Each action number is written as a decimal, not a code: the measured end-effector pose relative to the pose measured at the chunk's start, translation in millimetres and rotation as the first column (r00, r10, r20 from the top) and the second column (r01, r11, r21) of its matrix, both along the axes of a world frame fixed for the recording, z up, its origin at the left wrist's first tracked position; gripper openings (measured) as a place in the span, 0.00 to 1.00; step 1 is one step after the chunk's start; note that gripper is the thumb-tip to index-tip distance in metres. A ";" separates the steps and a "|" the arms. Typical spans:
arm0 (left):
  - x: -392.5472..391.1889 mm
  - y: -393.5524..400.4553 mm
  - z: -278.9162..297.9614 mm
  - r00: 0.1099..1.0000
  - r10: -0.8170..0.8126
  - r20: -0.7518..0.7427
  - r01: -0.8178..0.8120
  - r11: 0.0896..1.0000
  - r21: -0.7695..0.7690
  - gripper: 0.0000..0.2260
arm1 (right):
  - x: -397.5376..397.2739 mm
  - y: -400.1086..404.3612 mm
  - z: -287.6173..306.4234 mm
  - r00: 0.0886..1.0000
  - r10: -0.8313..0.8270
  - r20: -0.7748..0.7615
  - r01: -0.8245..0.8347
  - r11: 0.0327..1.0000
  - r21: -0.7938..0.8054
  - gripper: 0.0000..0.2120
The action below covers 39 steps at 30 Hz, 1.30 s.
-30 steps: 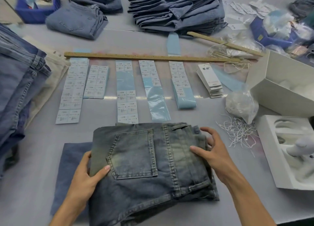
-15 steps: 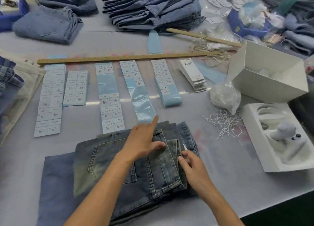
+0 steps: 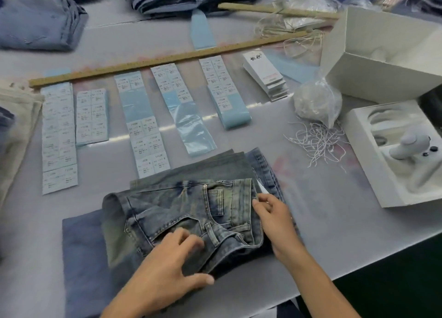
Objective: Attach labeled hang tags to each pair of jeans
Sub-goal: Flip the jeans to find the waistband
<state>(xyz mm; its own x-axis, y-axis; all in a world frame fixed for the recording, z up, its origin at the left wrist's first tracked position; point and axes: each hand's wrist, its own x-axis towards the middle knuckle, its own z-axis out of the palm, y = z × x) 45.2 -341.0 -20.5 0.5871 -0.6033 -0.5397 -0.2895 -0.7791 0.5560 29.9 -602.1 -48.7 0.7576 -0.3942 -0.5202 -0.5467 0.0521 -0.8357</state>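
a pale grey work surface [image 3: 323, 222] fills the view, stacks of folded blue denim along its far edge at twelve o'clock. front and centre, a folded pair of faded, green-tinged blue jeans [image 3: 181, 212] lies waistband up on a flat dark blue cloth [image 3: 83, 258]. the left hand [image 3: 172, 267] rests flat on the near side of the jeans at six o'clock, fingers spread apart and closed on nothing. the right hand [image 3: 275, 219] is at the waistband's three o'clock edge, fingers pinched together on the denim there, with a small white slip [image 3: 262, 189] poking out just above them. beyond the jeans, at eleven to one o'clock, strips of white printed labels on pale blue backing [image 3: 141, 124] lie side by side below a long wooden ruler [image 3: 167, 59]. a stack of white hang tags [image 3: 265, 75] sits at one o'clock, a loose tangle of white strings [image 3: 315, 144] at two o'clock, just beside an open white box [image 3: 358, 155].
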 end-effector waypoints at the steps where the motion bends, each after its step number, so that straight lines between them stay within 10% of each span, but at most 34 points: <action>1: -2.8 -8.5 0.7 0.992 0.059 0.114 -0.059 0.998 -0.006 0.35 | -2.1 1.0 5.1 0.999 0.034 0.027 -0.035 0.999 0.027 0.08; 5: 4.1 -54.3 5.5 0.858 0.289 0.426 -0.213 0.953 -0.216 0.29 | -10.3 7.3 17.5 0.986 0.147 0.081 -0.157 0.979 0.129 0.18; 9: 27.4 -84.0 12.5 0.902 0.416 0.120 -0.389 0.900 -0.194 0.20 | -15.4 21.7 27.1 0.979 0.166 0.118 -0.186 0.965 0.183 0.14; 13: 38.2 -71.1 5.8 0.764 0.595 -0.251 -0.645 0.679 -0.351 0.03 | -16.6 28.4 33.2 0.987 0.109 0.122 -0.139 0.950 0.279 0.10; 19: 39.4 -49.7 5.6 0.503 0.586 -0.635 -0.862 0.391 -0.321 0.07 | -9.5 28.6 36.9 0.941 0.322 0.099 -0.261 0.882 -0.392 0.10; 22: 43.0 -51.4 6.6 0.446 0.591 -0.672 -0.894 0.323 -0.310 0.09 | -8.4 33.2 40.1 0.946 0.305 0.112 -0.232 0.876 -0.423 0.11; 25: 42.1 -57.7 8.9 0.481 0.569 -0.667 -0.876 0.340 -0.342 0.09 | -10.1 38.5 43.6 0.953 0.250 0.173 -0.111 0.814 -0.570 0.13; 31: 40.0 -64.1 9.5 0.489 0.578 -0.653 -0.872 0.321 -0.368 0.08 | -9.7 48.4 51.0 0.827 0.551 0.110 -0.132 0.382 -0.915 0.03; 39: 31.6 -70.4 4.5 0.712 0.588 -0.383 -0.700 0.553 -0.452 0.12 | -4.3 43.2 42.7 0.946 0.320 0.043 -0.230 0.762 -0.605 0.04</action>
<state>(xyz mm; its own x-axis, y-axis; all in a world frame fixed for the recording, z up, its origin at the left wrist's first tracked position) 76.8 -411.4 -16.0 0.8694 -0.3072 -0.3869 0.3089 -0.2730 0.9110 25.6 -559.0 -6.1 0.9255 -0.3507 -0.1429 -0.3404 -0.6052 -0.7196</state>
